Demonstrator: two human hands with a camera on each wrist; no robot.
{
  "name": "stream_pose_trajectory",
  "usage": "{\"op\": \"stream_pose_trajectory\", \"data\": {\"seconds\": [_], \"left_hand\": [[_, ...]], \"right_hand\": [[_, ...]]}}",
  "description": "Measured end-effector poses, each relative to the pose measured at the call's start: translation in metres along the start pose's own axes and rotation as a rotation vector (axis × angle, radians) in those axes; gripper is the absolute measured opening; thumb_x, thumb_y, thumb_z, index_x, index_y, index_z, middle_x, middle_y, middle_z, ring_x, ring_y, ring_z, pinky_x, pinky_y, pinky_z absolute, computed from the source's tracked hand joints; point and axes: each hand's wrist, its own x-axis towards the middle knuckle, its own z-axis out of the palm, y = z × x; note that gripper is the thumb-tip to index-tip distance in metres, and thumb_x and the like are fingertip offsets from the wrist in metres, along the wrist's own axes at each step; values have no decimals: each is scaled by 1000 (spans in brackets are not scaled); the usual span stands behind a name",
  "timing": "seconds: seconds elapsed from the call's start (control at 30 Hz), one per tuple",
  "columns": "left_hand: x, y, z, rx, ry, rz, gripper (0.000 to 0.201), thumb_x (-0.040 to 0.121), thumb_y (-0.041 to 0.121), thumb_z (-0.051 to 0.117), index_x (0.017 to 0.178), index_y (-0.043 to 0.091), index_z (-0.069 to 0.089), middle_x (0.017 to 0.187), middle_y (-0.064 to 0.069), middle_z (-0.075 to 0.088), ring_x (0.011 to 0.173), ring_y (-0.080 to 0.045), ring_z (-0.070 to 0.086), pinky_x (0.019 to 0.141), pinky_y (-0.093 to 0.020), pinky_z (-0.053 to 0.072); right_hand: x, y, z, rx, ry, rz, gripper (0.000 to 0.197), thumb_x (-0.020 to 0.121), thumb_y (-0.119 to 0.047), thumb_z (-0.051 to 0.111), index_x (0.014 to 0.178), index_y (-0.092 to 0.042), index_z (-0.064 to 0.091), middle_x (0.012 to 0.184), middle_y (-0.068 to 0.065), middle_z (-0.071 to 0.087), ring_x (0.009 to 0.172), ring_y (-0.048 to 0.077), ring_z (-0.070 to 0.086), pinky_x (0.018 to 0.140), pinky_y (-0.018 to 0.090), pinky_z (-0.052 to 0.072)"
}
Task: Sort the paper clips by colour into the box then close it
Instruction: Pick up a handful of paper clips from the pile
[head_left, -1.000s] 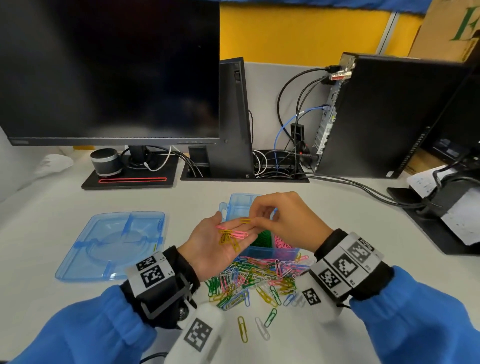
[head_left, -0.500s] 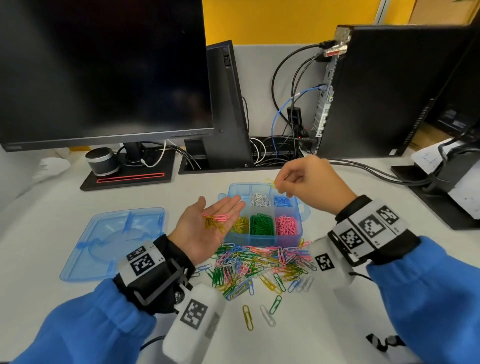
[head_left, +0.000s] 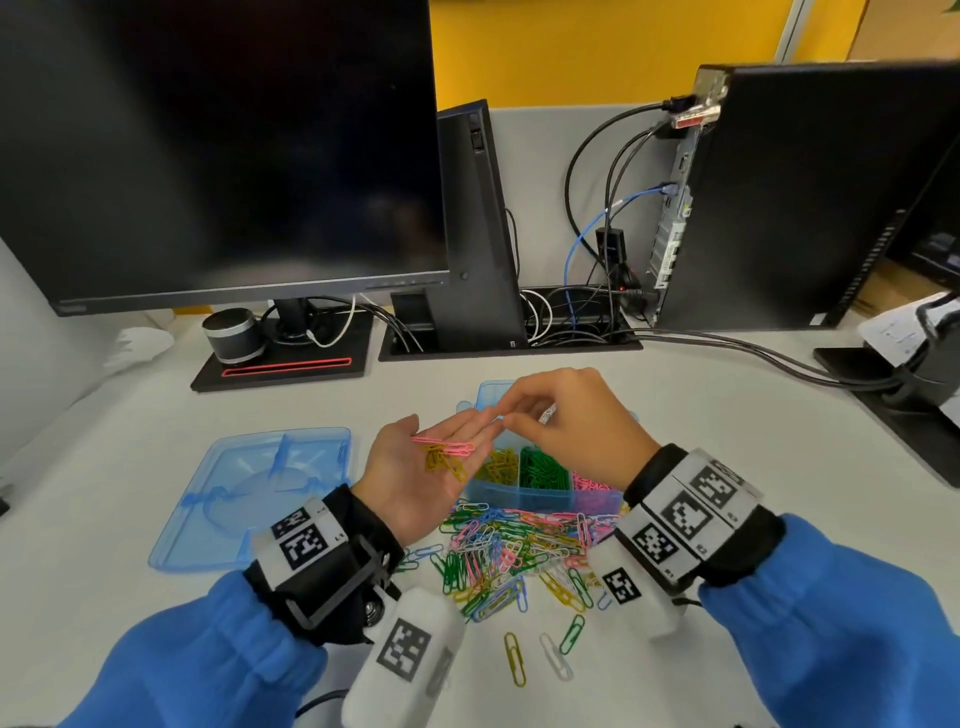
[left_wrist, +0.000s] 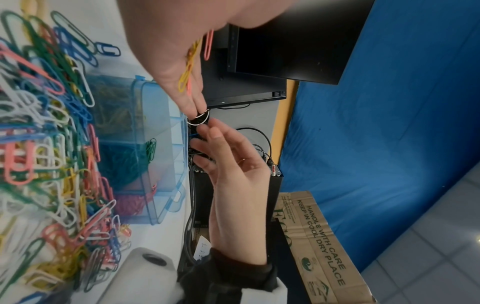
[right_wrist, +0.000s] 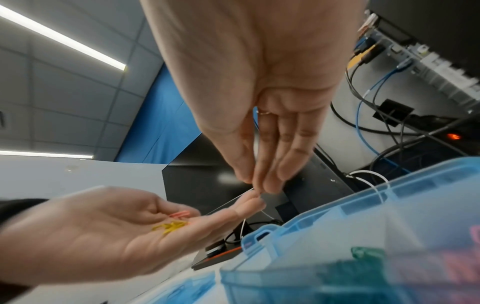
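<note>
Leftmost, 1 blue lid is lying flat on the desk, well left of both hands & touching neither. Next, the left hand is hovering palm up w/ fingers spread & relaxed, cradling a few clips: pink clips, approx 2, are sitting at the finger bases, & yellow clips, approx 3–4 (tangled, can't count exactly), are lying on the palm just behind them. Its fingertips are reaching over the box's left edge. Right of that, the right hand is hanging above the box, thumb & forefinger tips pressed together right at the left hand's fingertips; whether they're pinching a clip can't be told, since the wrist views are blurred there. Its other 3 fingers are hanging straight & loose. Under both hands the box is standing open: 3 near compartments are showing, yellow, green & pink going L to R; the far ones are mostly hidden by the hands. Below the wrists, 1 mixed pile of loose clips is lying against the box's near wall, too many to count. Nearer the person than the pile, 3 strays are lying apart: 1 yellow, 1 white, 1 green.
</note>
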Motion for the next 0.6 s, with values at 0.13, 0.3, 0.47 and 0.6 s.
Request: {"op": "stream_pose_trajectory", "data": {"seconds": [0.13,0.3,0.47,0.6], "left_hand": [[-3,-6,4,1,-88,-33,67,104,42,17,126,-12,51,120,-26,63,103,-32,66,90,-37,53],[-5,-13,6,-2,-145,-28,72,104,43,20,98,-9,68,106,-20,68,90,-27,70,78,-34,56],[-7,-18,10,32,-164,-59,73,103,45,19,89,-6,70,91,-16,67,76,-22,70,65,-26,59],[-6,-21,8,63,-148,-71,64,103,46,22,101,-5,60,101,-15,62,93,-20,60,91,-26,47]], "right_hand": [[-5,-7,5,24,-29,-65,10,84,-24,71,91,-17,75,78,-4,68,69,7,59,63,8,40],[-6,-16,12,110,-17,-134,24,84,-23,72,107,-19,70,80,-3,64,69,10,57,60,8,38],[-6,-15,15,3,-71,-115,12,81,-26,74,92,-22,75,75,-4,61,67,9,54,63,11,38],[-7,-12,15,49,-102,-76,3,80,-21,75,82,-21,73,74,-2,62,63,9,52,61,11,38]]}}
